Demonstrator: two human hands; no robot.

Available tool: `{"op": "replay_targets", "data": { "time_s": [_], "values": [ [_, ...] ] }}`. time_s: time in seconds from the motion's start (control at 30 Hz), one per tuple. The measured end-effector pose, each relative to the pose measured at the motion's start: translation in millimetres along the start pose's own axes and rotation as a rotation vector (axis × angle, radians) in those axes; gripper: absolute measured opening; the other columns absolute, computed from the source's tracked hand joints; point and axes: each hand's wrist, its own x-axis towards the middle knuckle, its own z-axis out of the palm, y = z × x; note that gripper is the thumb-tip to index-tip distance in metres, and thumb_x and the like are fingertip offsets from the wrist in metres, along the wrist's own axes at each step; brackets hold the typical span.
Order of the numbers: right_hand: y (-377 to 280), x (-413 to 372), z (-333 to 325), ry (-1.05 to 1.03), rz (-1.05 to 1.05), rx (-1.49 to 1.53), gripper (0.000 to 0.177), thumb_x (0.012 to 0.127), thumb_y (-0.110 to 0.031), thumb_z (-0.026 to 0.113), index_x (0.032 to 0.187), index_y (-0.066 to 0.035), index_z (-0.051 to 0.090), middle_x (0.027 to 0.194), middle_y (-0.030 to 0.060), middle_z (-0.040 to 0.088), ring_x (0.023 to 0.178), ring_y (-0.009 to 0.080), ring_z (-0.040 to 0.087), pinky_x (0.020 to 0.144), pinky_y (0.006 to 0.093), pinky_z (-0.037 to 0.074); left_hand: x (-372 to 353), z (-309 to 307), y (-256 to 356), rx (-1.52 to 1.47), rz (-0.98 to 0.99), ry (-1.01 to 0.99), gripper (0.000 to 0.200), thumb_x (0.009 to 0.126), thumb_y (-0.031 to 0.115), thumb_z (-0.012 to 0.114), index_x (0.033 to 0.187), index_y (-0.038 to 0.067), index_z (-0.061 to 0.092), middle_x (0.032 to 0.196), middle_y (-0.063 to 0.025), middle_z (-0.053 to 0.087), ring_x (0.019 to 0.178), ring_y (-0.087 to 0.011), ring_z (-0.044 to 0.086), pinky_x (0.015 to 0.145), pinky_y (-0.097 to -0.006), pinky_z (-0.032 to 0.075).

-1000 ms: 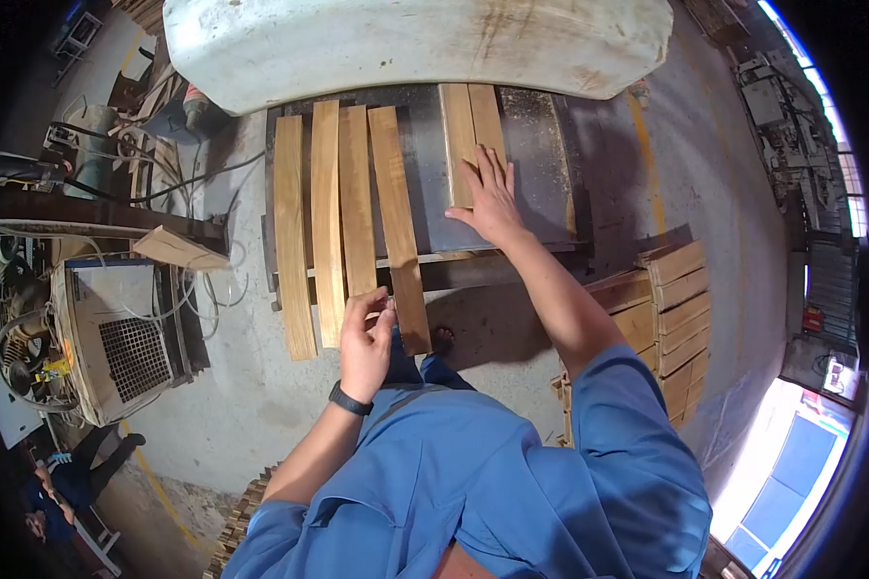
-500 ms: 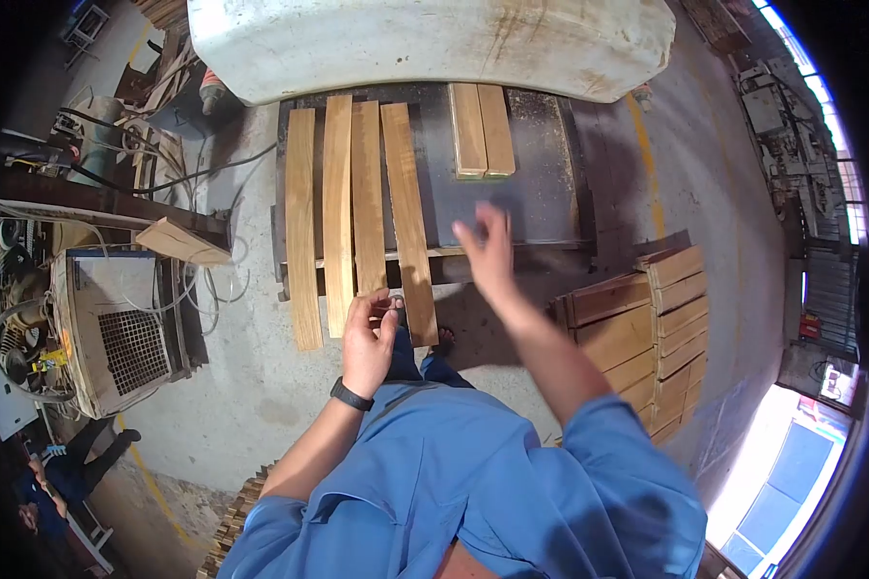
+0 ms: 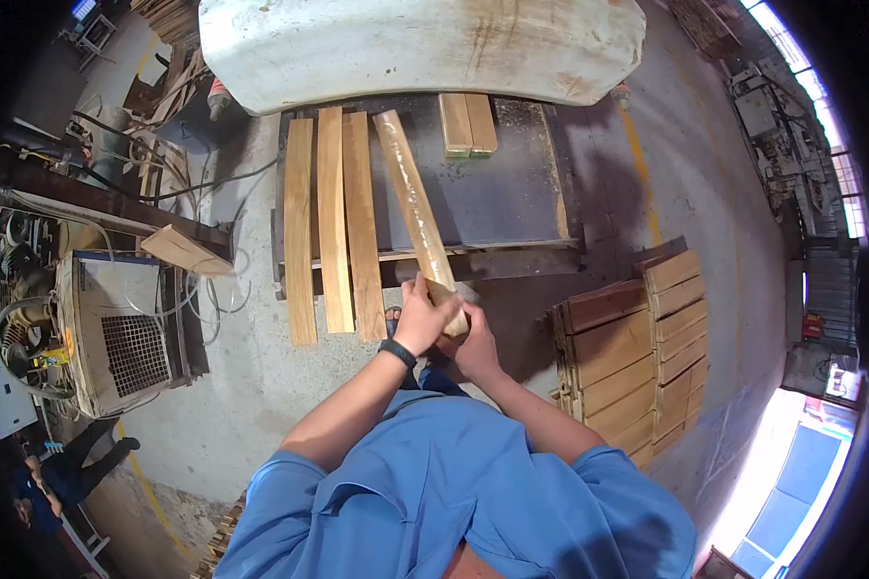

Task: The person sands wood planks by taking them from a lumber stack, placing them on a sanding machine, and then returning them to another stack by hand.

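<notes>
The person's left hand (image 3: 421, 317) and right hand (image 3: 475, 345) are both closed around the near end of a wooden strip (image 3: 415, 207) marked with whitish streaks. The strip slants away over the dark table (image 3: 502, 212). To its left, three wooden boards (image 3: 362, 222) lie side by side, near ends overhanging the table edge. Two shorter wood pieces (image 3: 468, 124) sit together near the white cover (image 3: 425, 48), right of the strip's far end.
</notes>
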Motion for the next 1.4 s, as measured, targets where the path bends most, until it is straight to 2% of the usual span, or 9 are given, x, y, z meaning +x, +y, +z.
{"op": "replay_targets", "data": {
  "time_s": [0.1, 0.37, 0.57, 0.8, 0.93, 1.07, 1.17, 1.3, 1.4],
  "values": [
    [-8.4, -7.4, -13.7, 0.010, -0.341, -0.342, 0.073, 0.080, -0.017, 0.081, 0.143, -0.007, 0.044, 0.144, 0.0218, 0.045, 0.134, 0.0414, 0.048, 0.108, 0.0472, 0.045, 10.7, 2.8, -2.5, -0.717, -0.289, -0.176, 0.054, 0.093, 0.027, 0.077, 0.130, -0.006, 0.055, 0.113, -0.0147, 0.067, 0.100, -0.0233, 0.067, 0.088, -0.0367, 0.055],
    [-3.3, 6.8, -29.3, -0.032, -0.571, -0.545, 0.065, 0.077, -0.015, 0.079, 0.138, -0.016, 0.056, 0.146, 0.0180, 0.042, 0.130, 0.0388, 0.049, 0.106, 0.0489, 0.044, 22.5, 6.7, -21.2, -0.915, -0.407, -0.240, 0.056, 0.092, 0.034, 0.078, 0.127, -0.004, 0.057, 0.110, -0.0136, 0.068, 0.094, -0.0221, 0.068, 0.081, -0.0335, 0.057],
    [2.3, 12.2, -26.6, -0.025, -0.615, -0.496, 0.067, 0.077, -0.019, 0.079, 0.139, -0.016, 0.053, 0.146, 0.0173, 0.044, 0.134, 0.0368, 0.047, 0.109, 0.0480, 0.043, 21.9, -0.1, -26.4, -0.799, -0.412, -0.271, 0.057, 0.096, 0.031, 0.072, 0.134, -0.006, 0.052, 0.118, -0.0150, 0.066, 0.107, -0.0241, 0.065, 0.093, -0.0357, 0.054],
    [9.2, 15.2, 7.5, -0.023, -0.130, 0.115, 0.079, 0.083, -0.015, 0.082, 0.148, -0.007, 0.038, 0.135, 0.0196, 0.057, 0.123, 0.0292, 0.059, 0.100, 0.0399, 0.051, -29.1, -8.0, -4.2, -0.423, -0.139, -0.203, 0.062, 0.095, 0.019, 0.067, 0.145, -0.008, 0.041, 0.132, -0.0267, 0.060, 0.124, -0.0340, 0.061, 0.105, -0.0389, 0.048],
    [24.9, 43.6, 7.5, -0.380, 0.244, 0.404, 0.072, 0.086, -0.009, 0.074, 0.150, -0.008, 0.039, 0.131, 0.0175, 0.057, 0.111, 0.0201, 0.063, 0.090, 0.0337, 0.055, -38.4, -43.1, -7.9, -0.210, -0.069, -0.177, 0.067, 0.095, 0.021, 0.068, 0.148, -0.005, 0.038, 0.142, -0.0302, 0.051, 0.131, -0.0380, 0.055, 0.110, -0.0410, 0.045],
    [28.6, 58.4, 28.1, -0.277, 0.148, 0.513, 0.073, 0.084, -0.009, 0.073, 0.149, -0.004, 0.039, 0.124, 0.0169, 0.059, 0.108, 0.0190, 0.064, 0.090, 0.0344, 0.054, -44.1, -54.5, -7.9, -0.169, 0.093, -0.260, 0.078, 0.095, 0.027, 0.072, 0.153, -0.004, 0.031, 0.150, -0.0294, 0.042, 0.138, -0.0377, 0.048, 0.113, -0.0420, 0.042],
    [16.1, 61.7, 29.9, -0.179, -0.073, -0.090, 0.079, 0.083, -0.009, 0.074, 0.151, -0.002, 0.035, 0.128, 0.0150, 0.059, 0.115, 0.0218, 0.061, 0.094, 0.0363, 0.053, -46.7, -46.3, 5.5, -0.502, -0.047, -0.423, 0.080, 0.095, 0.030, 0.073, 0.154, -0.003, 0.030, 0.148, -0.0287, 0.043, 0.132, -0.0361, 0.051, 0.109, -0.0416, 0.046],
    [1.7, 70.6, 18.3, -0.448, 0.158, 0.584, 0.102, 0.076, -0.020, 0.082, 0.157, -0.002, 0.023, 0.138, 0.0211, 0.054, 0.124, 0.0377, 0.058, 0.106, 0.0433, 0.047, -50.4, -61.3, 19.6, -0.127, 0.102, -0.314, 0.071, 0.095, 0.026, 0.073, 0.151, 0.000, 0.038, 0.148, -0.0233, 0.045, 0.134, -0.0345, 0.049, 0.113, -0.0430, 0.040],
    [9.5, 82.5, 13.0, -0.337, 0.086, 0.427, 0.111, 0.074, -0.028, 0.085, 0.160, -0.004, 0.019, 0.147, 0.0270, 0.044, 0.132, 0.0415, 0.051, 0.112, 0.0462, 0.043, -55.6, -88.2, 29.9, 0.247, 0.280, -0.063, 0.078, 0.082, 0.026, 0.080, 0.147, 0.002, 0.044, 0.152, -0.0236, 0.040, 0.141, -0.0431, 0.037, 0.118, -0.0504, 0.034]
  ]
}}
